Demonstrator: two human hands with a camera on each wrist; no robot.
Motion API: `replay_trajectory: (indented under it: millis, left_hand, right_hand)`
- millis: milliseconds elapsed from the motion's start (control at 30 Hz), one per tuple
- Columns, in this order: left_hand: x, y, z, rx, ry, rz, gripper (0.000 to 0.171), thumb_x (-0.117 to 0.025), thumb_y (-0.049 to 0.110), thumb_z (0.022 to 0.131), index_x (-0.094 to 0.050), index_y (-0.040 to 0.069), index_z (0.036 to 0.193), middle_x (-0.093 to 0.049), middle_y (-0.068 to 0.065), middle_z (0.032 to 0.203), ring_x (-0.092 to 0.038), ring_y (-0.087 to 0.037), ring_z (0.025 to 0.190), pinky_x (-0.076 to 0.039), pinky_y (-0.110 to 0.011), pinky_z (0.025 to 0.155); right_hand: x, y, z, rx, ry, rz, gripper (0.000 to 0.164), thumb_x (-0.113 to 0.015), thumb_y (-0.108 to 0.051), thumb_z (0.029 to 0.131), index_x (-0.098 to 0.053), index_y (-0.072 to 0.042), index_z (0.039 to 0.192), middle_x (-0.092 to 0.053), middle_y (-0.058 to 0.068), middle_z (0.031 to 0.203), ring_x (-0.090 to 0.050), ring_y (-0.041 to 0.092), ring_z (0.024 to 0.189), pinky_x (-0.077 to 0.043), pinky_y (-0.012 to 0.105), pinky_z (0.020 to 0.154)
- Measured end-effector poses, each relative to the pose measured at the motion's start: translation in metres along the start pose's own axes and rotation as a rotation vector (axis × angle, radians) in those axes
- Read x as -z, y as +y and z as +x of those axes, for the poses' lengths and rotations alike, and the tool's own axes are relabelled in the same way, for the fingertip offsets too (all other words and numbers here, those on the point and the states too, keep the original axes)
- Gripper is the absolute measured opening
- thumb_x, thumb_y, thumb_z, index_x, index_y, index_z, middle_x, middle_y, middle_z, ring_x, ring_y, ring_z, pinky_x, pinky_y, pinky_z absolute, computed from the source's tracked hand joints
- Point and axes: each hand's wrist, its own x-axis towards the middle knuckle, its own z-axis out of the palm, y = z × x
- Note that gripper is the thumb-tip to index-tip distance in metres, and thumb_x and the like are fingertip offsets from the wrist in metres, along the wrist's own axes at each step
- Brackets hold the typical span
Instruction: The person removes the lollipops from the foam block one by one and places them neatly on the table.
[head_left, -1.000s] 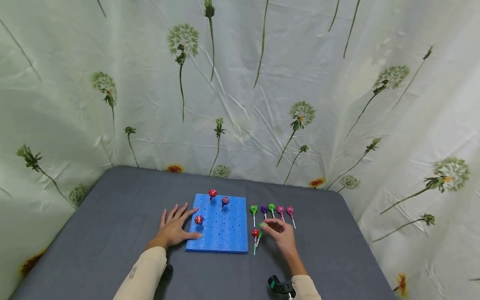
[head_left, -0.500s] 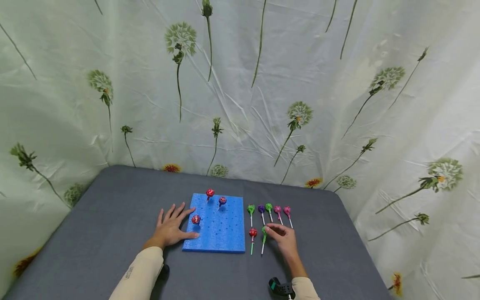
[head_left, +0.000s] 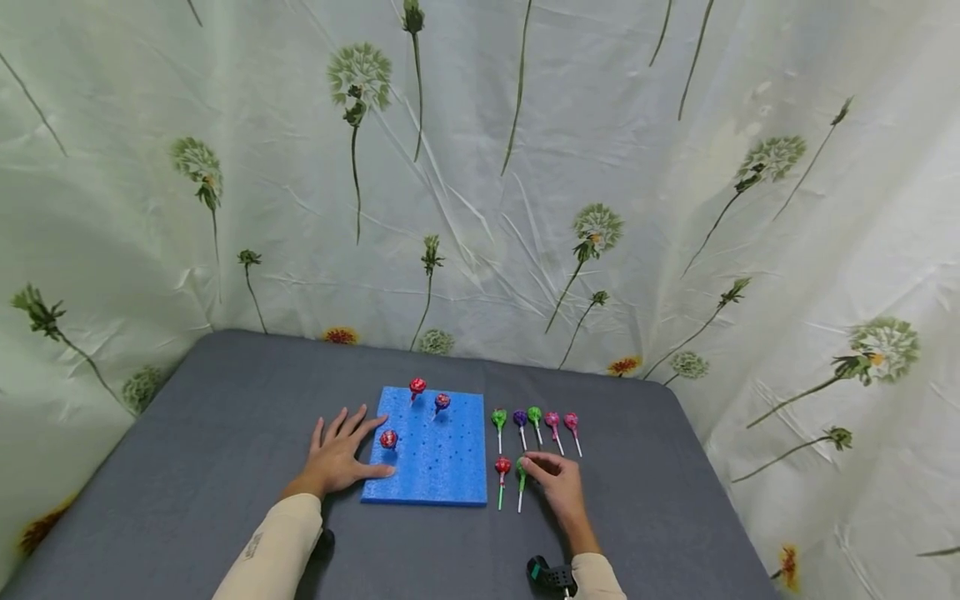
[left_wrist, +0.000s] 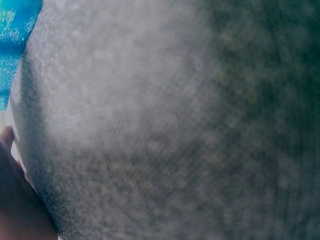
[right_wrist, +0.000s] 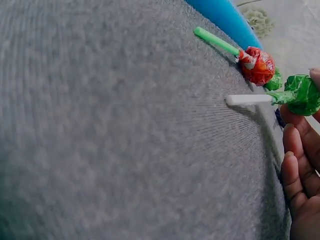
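Note:
My right hand [head_left: 558,487] pinches the wrapped head of a green lollipop [right_wrist: 302,95] between thumb and fingertips. Its white stick points toward me, close over the cloth. Just left of it lies a red lollipop [head_left: 502,466] with a green stick. My left hand [head_left: 337,458] is spread at the left side of a blue foam board [head_left: 457,467], with thumb and forefinger over its edge. Small holes dot the board. Three lollipops stand in it: a red one [head_left: 417,386] at the back, a dark one [head_left: 442,402] beside it, and another red one [head_left: 387,439] near my left hand.
Behind my right hand lies a row of lollipops: green [head_left: 499,418], purple [head_left: 521,418], green [head_left: 534,414], and two pink ones [head_left: 572,421] at the right end. Grey cloth [head_left: 660,500] covers the table, with a flowered curtain [head_left: 465,208] behind it.
The green lollipop in my right hand has shifted from overlapping the red one to lying alongside it, its stick now roughly parallel. My left hand stays on the board.

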Motion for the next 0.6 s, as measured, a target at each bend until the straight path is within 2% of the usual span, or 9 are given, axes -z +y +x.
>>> replay_trajectory:
  millis: [167,367,600]
  left_hand:
    - [-0.002,-0.001,0.001,-0.004,0.000,-0.008,0.103,-0.067,0.075,0.067,-0.039,0.019,0.148,-0.021,-0.022,0.156,-0.006,-0.049,0.142,0.011,-0.065,0.109]
    - [-0.001,-0.003,0.001,-0.003,-0.003,-0.004,0.104,-0.065,0.078,0.066,-0.038,0.019,0.148,-0.020,-0.023,0.156,-0.004,-0.049,0.142,0.013,-0.065,0.109]
    - [0.000,-0.001,0.001,0.006,-0.010,0.007,0.103,-0.066,0.076,0.067,-0.038,0.020,0.148,-0.020,-0.023,0.156,-0.005,-0.049,0.142,0.012,-0.065,0.109]
  right_hand:
    - [0.000,0.012,0.002,0.055,0.004,-0.038,0.018,-0.071,-0.004,0.086,-0.070,0.010,0.096,-0.071,0.014,0.086,-0.057,0.004,0.071,-0.047,0.021,0.062]
    - [-0.001,0.041,0.014,0.046,0.000,-0.097,0.017,-0.075,-0.010,0.084,-0.073,0.002,0.094,-0.070,0.009,0.086,-0.056,0.005,0.071,-0.046,0.021,0.062]
    - [-0.003,0.046,0.017,0.066,0.011,-0.151,0.018,-0.078,-0.017,0.082,-0.073,-0.001,0.090,-0.068,0.005,0.079,-0.055,0.008,0.068,-0.045,0.022,0.060]
